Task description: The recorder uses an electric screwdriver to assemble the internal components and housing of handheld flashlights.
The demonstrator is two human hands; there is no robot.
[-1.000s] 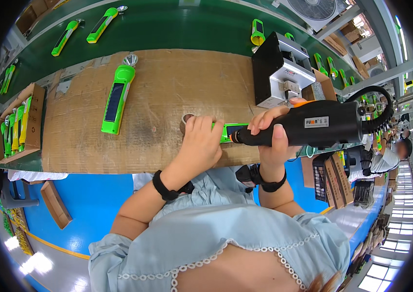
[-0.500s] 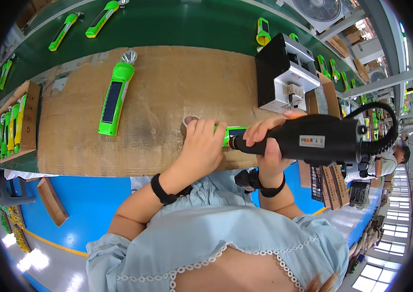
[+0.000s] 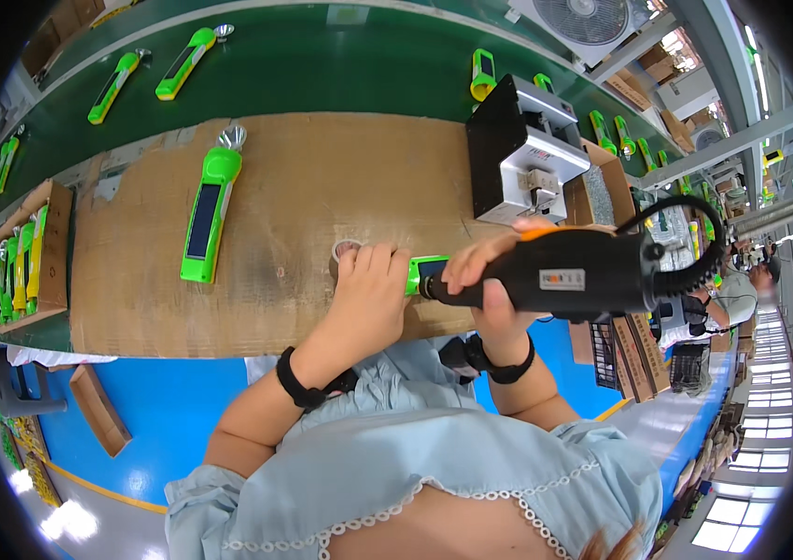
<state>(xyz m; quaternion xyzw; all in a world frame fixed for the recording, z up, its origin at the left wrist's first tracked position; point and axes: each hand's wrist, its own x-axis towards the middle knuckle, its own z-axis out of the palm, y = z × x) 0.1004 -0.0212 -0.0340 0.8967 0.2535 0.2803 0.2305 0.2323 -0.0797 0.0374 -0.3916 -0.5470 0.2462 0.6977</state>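
Note:
My right hand (image 3: 492, 285) grips a black electric screwdriver (image 3: 572, 276) with a coiled cable, its tip pointing down at a green flashlight (image 3: 427, 273) on the brown cardboard-covered bench (image 3: 312, 196). My left hand (image 3: 370, 299) lies over that flashlight and presses it onto the bench; only its green middle and round lens end (image 3: 345, 250) show past my fingers. A second green flashlight with a dark panel (image 3: 209, 214) lies free on the bench to the left.
A black and silver box machine (image 3: 522, 154) stands at the bench's right back. Behind runs a green conveyor belt (image 3: 340, 65) with several green flashlights. A cardboard box of green parts (image 3: 28, 257) sits at far left. Another person (image 3: 718, 299) works at right.
The screwdriver has shifted slightly with my right hand over the held flashlight; my left hand stays pressed on it.

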